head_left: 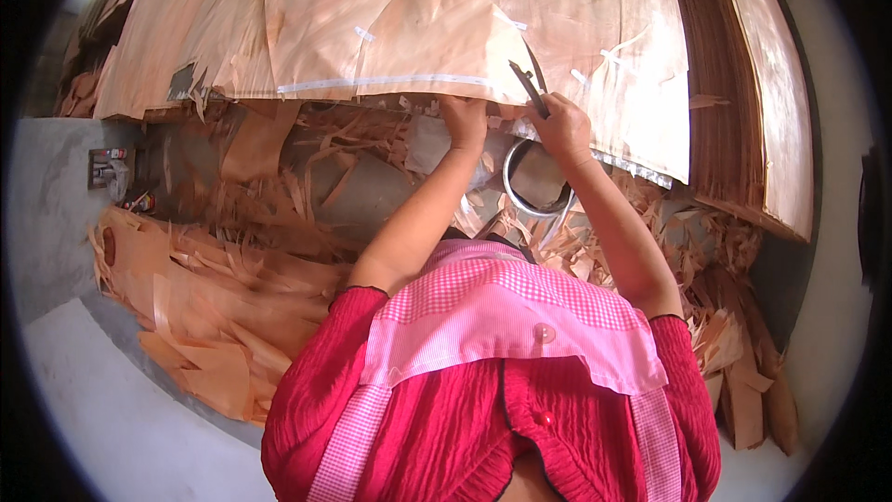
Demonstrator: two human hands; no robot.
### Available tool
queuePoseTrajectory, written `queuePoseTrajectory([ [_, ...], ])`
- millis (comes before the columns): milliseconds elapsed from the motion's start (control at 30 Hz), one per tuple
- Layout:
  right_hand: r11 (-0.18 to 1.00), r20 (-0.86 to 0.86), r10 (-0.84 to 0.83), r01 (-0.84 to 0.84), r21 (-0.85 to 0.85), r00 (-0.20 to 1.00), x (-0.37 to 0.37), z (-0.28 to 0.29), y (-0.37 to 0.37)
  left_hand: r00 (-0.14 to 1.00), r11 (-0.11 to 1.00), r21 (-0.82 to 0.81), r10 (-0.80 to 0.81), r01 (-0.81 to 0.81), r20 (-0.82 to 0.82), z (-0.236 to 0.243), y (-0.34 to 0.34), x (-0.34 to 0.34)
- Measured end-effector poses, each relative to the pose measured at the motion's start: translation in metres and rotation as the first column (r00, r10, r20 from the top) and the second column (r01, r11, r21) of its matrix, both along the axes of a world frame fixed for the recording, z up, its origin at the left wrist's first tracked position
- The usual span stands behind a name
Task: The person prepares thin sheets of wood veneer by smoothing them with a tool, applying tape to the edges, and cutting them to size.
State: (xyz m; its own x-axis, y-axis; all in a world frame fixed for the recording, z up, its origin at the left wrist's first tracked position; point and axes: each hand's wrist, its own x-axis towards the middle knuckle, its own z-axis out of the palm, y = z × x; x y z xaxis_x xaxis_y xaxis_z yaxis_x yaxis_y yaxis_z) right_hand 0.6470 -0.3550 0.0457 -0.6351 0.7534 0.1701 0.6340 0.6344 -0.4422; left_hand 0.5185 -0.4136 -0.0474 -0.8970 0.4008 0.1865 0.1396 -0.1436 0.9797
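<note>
Pale wood veneer takes up the whole top of my view, a broad, thin sheet with pinkish grain, a ragged lower edge and curled slivers. Below it I have a knitted red cardigan, its crinkled ribs running down both sleeves. A heap of orange-brown veneer offcuts sprawls at lower left, long leaves folded loosely over one another. Over the person's chest lies a pink apron, checked in one band and finely striped in another. Far right, I see a stack of dark-edged sheets, its layers packed tightly and bowed by my fisheye.

Between the forearms sits a shiny round metal ring of smooth tube. The right hand is just beside the veneer's lower edge, its fingers curled closed. The left hand is at that same edge, fingertips hidden under the sheet, so I cannot tell whether they pinch it. A long whitish tape strip runs along the edge. The right fingers grip a dark, slim scissors-like tool, its two arms parted in a narrow V. Smallest are short tape pieces, flat and glossy, dotted across the seams.
</note>
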Motion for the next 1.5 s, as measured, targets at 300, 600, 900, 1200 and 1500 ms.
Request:
queuePoseTrajectory([
  [300,0.794,-0.233,-0.277,0.086,-0.602,0.932,0.041,-0.007,0.008,0.938,0.976,-0.193,0.154,-0.097,0.309,0.001,-0.029,0.007],
  [600,0.459,-0.273,-0.275,-0.123,-0.88,0.922,0.136,0.031,0.007,0.968,0.549,-0.798,-0.108,0.248,0.227,-0.045,-0.321,-0.019],
  [900,0.227,-0.368,0.277,-0.433,-0.872,0.888,0.106,0.039,-0.031,0.339,0.507,0.122,-0.717,0.853,0.608,0.099,-0.121,0.058],
  [1200,0.619,0.014,0.035,-0.011,-0.785,0.999,0.102,-0.01,0.059,0.869,0.823,-0.568,-0.287,0.009,-0.402,0.048,-0.015,0.037],
  [1500,0.665,0.096,0.093,0.01,-0.746,0.991,0.098,-0.069,0.109,0.696,0.823,-0.564,-0.442,0.064,-0.566,0.005,-0.014,0.047],
])
